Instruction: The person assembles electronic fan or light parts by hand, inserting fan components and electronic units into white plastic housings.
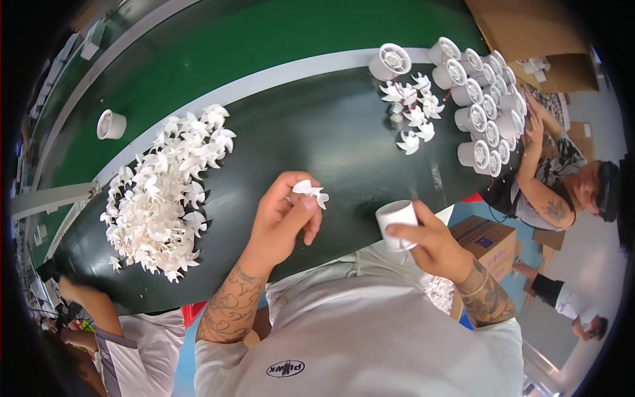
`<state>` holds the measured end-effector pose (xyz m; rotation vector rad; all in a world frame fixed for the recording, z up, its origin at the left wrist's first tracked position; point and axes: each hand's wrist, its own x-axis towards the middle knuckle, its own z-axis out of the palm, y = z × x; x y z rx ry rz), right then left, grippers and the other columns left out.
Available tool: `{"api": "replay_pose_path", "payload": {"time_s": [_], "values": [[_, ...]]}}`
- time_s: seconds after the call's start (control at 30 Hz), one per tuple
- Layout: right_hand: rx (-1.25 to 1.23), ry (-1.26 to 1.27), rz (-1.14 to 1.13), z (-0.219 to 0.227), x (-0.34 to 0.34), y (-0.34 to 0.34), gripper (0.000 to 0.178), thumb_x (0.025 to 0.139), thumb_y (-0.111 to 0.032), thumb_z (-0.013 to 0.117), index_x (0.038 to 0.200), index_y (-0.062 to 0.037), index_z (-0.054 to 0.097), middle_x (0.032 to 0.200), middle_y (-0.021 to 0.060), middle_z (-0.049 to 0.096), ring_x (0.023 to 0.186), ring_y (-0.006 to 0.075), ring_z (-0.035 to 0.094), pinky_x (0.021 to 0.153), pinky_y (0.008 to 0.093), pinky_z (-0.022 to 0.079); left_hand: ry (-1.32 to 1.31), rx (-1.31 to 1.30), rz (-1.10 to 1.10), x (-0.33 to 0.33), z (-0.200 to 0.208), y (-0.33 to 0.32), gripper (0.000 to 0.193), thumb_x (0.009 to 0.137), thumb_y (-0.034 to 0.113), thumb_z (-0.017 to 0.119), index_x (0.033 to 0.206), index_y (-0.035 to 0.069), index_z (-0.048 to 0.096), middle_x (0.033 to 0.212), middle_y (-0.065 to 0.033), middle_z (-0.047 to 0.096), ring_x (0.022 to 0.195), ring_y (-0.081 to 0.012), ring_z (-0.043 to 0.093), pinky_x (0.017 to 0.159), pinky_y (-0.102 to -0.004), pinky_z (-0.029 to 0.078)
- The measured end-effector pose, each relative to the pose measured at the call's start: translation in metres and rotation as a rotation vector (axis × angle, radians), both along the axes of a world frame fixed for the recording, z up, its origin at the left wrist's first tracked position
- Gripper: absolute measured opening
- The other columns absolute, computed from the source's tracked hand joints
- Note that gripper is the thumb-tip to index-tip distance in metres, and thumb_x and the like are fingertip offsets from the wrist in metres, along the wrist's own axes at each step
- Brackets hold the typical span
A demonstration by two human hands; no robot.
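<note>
While the left grip (281, 217) pinches a white bladed wheel (311, 190) near the centre of the frame, the right grip (436, 246) clamps around a smooth, rounded white cup (397, 223) right of centre. Light pressure near the hub should spare the thin, curved blades. Similar plastic-looking wheels (159, 205) heap on the dark, satiny desk (297, 132) at left.

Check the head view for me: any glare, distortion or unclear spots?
Head view: corners black, the pale strip bent into an arc by the fisheye; soft sheen on the dark tabletop; blades blend together in the piled white fan wheels.
</note>
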<state>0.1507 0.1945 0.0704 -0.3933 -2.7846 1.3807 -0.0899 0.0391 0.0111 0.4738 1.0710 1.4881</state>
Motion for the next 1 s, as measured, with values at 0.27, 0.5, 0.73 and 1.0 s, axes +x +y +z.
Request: {"api": "replay_pose_path", "payload": {"time_s": [0.27, 0.5, 0.73, 1.0], "values": [[-0.676, 0.226, -0.090, 0.001, 0.013, -0.005, 0.044, 0.082, 0.014, 0.059, 0.119, -0.0090, 0.060, 0.114, 0.0170, 0.056, 0.104, 0.0287, 0.058, 0.089, 0.0321, 0.046, -0.306, 0.322, -0.073, 0.015, 0.028, 0.003, 0.017, 0.096, 0.011, 0.057, 0.097, -0.005, 0.062, 0.096, -0.0145, 0.056, 0.075, -0.0174, 0.059, 0.058, -0.0283, 0.051], [-1.105, -0.033, -0.246, -0.009, 0.062, -0.009, 0.034, 0.091, 0.005, 0.062, 0.124, -0.0023, 0.056, 0.122, 0.0074, 0.058, 0.115, 0.0174, 0.054, 0.099, 0.0316, 0.042, -0.454, 0.050, -0.336, 0.064, 0.052, -0.027, 0.037, 0.076, 0.003, 0.078, 0.110, -0.005, 0.065, 0.108, -0.0156, 0.061, 0.094, -0.0215, 0.060, 0.079, -0.0337, 0.053], [-1.362, -0.261, 0.161, -0.020, 0.084, -0.023, 0.037, 0.100, -0.004, 0.049, 0.137, 0.0009, 0.045, 0.122, 0.0074, 0.054, 0.092, 0.0107, 0.056, 0.077, 0.0268, 0.050, 0.056, -0.012, -0.864, 0.064, 0.049, -0.049, 0.030, 0.078, -0.001, 0.075, 0.108, -0.002, 0.071, 0.117, -0.0163, 0.064, 0.110, -0.0246, 0.060, 0.092, -0.0333, 0.048], [-1.339, -0.096, 0.233, -0.024, 0.103, -0.035, 0.039, 0.101, -0.013, 0.053, 0.137, -0.0002, 0.042, 0.114, 0.0055, 0.053, 0.083, 0.0087, 0.054, 0.070, 0.0246, 0.049, -0.128, 0.009, -0.737, 0.058, 0.015, -0.061, 0.016, 0.080, -0.008, 0.067, 0.095, -0.005, 0.071, 0.097, -0.0222, 0.068, 0.086, -0.0278, 0.067, 0.079, -0.0329, 0.053]]}}
